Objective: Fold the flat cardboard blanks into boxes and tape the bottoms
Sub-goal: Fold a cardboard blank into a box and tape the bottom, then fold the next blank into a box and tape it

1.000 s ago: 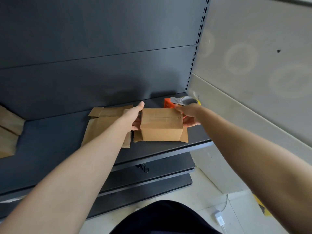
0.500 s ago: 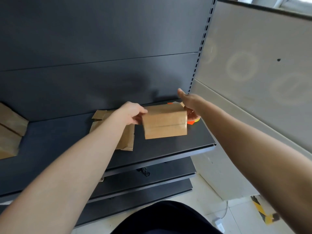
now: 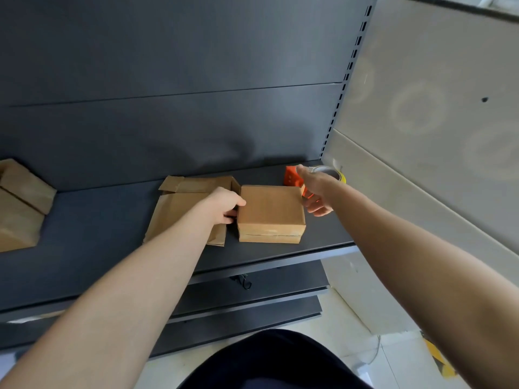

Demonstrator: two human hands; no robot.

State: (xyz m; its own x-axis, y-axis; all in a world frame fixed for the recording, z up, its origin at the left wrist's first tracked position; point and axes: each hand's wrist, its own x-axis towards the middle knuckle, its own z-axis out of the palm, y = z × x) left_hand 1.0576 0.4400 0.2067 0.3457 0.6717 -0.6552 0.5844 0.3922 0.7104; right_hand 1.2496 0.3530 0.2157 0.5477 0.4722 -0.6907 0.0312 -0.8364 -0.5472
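Note:
A folded brown cardboard box (image 3: 271, 210) stands on the dark shelf (image 3: 98, 248), its flap seam facing the front edge. My left hand (image 3: 224, 204) holds the box's left side, thumb on the top edge and fingers curled against the side. My right hand (image 3: 316, 192) hovers just off the box's right side with relaxed fingers and holds nothing. Behind that hand lies an orange tape dispenser (image 3: 292, 176) with its tape roll (image 3: 335, 174). A stack of flat cardboard blanks (image 3: 182, 211) lies under my left wrist.
Two brown cardboard boxes (image 3: 19, 206) sit at the shelf's far left. The dark back panel (image 3: 168, 122) rises behind the shelf, and a pale wall (image 3: 421, 122) closes the right side. Lower shelves (image 3: 252, 299) jut out below.
The box was lifted and turned over between both hands, and now rests on the shelf. My right hand has come off it; the left still holds its side.

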